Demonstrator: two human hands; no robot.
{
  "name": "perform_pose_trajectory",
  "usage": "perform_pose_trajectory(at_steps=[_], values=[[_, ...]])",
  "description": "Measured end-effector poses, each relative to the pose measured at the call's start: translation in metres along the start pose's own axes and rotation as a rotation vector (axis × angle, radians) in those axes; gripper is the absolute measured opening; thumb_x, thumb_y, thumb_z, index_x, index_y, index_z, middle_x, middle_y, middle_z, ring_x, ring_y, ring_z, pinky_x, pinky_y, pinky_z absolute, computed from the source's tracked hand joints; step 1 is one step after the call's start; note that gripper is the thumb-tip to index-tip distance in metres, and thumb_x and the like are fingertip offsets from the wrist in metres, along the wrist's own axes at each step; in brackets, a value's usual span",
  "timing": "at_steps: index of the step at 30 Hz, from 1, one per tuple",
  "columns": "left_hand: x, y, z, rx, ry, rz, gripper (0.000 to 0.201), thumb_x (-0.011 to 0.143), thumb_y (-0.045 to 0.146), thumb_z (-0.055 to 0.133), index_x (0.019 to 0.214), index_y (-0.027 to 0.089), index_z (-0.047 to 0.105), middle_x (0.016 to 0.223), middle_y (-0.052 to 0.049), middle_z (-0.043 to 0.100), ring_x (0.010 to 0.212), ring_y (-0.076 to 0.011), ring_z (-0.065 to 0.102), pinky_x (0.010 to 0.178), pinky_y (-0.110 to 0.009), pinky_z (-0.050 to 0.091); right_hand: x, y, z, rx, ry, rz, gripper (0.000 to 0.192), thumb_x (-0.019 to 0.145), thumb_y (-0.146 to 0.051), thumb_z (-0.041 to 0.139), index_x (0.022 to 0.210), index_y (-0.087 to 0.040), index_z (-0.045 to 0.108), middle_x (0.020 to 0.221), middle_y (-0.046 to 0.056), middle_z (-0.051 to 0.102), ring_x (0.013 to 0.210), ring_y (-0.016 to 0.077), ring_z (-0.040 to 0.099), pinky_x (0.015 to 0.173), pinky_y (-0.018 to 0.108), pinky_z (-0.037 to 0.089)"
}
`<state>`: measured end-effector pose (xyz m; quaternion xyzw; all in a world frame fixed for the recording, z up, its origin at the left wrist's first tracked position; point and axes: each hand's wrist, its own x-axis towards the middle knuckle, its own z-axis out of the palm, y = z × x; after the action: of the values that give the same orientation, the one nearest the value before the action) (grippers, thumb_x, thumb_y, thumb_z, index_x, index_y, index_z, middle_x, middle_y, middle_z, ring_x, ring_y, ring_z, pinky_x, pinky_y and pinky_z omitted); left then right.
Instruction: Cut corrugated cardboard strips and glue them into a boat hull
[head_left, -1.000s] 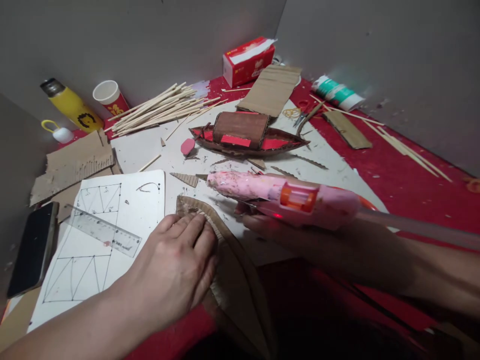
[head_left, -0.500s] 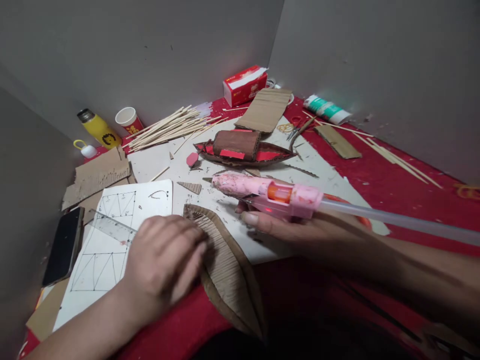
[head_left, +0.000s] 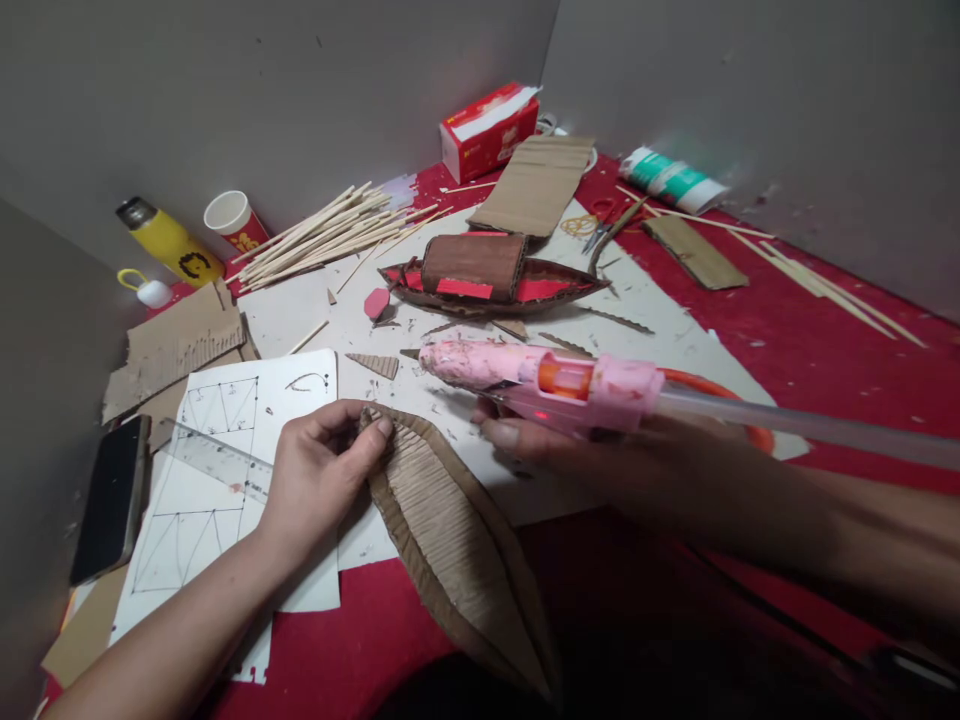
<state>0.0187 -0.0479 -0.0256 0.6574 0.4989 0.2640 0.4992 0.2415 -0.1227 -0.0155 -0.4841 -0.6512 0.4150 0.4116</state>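
Note:
My left hand (head_left: 322, 470) pinches the pointed far end of a boat-shaped cardboard hull (head_left: 442, 520) between thumb and fingers. The hull has a ribbed floor and low side walls, and its near tip runs toward my body. My right hand (head_left: 555, 445) is wrapped round a pink hot glue gun (head_left: 525, 375), its nozzle pointing left, apart from the hull; a glue stick (head_left: 810, 420) sticks out of its back. A small triangular cardboard scrap (head_left: 373, 365) lies just left of the nozzle. Beyond the gun sits a brown model boat (head_left: 480, 275) with a curved canopy and red inside.
A sketch sheet (head_left: 217, 480) with a clear ruler (head_left: 217, 460) lies at left, beside a phone (head_left: 112, 500). Behind are a yellow bottle (head_left: 169, 240), paper cup (head_left: 236, 222), wooden sticks (head_left: 322, 240), tissue pack (head_left: 491, 130), cardboard (head_left: 532, 190), scissors (head_left: 600, 230) and a green-white roll (head_left: 671, 180).
My left hand has turned from lying over the hull's edge to pinching its far tip. The glue gun stays in my right hand, nearly in place. The view has shifted slightly.

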Motion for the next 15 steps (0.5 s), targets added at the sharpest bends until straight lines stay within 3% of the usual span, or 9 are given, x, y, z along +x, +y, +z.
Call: perform_pose_trajectory(at_steps=[5,10,15], values=[[-0.002,-0.001,-0.002,-0.034,-0.039,-0.03,0.014,0.082,0.03,0.07,0.085,0.017,0.074,0.074,-0.002,0.07,0.069,-0.013,0.06,0.064,-0.024,0.047,-0.004,0.0,0.005,0.005,0.063,-0.008,0.045,0.093,-0.029,0.057,0.138,-0.031,0.054,0.142,-0.01,0.054,0.133,0.018,0.049,0.116,0.027,0.038],[-0.003,-0.002,-0.003,-0.116,-0.079,-0.067,0.018,0.082,0.03,0.071,0.094,0.016,0.073,0.086,-0.005,0.073,0.08,-0.0152,0.065,0.075,-0.028,0.051,-0.004,-0.005,0.008,-0.002,0.014,0.041,0.048,0.094,-0.03,0.055,0.142,-0.03,0.051,0.147,-0.007,0.049,0.138,0.0223,0.042,0.119,0.032,0.033],[-0.002,0.0,-0.013,-0.151,-0.066,-0.11,0.044,0.075,0.026,0.075,0.117,0.016,0.065,0.1,-0.009,0.073,0.091,-0.0187,0.066,0.083,-0.034,0.052,-0.002,-0.011,0.003,-0.026,0.095,0.119,0.047,0.09,-0.028,0.058,0.137,-0.034,0.055,0.143,-0.005,0.054,0.135,0.0246,0.047,0.117,0.04,0.036]])
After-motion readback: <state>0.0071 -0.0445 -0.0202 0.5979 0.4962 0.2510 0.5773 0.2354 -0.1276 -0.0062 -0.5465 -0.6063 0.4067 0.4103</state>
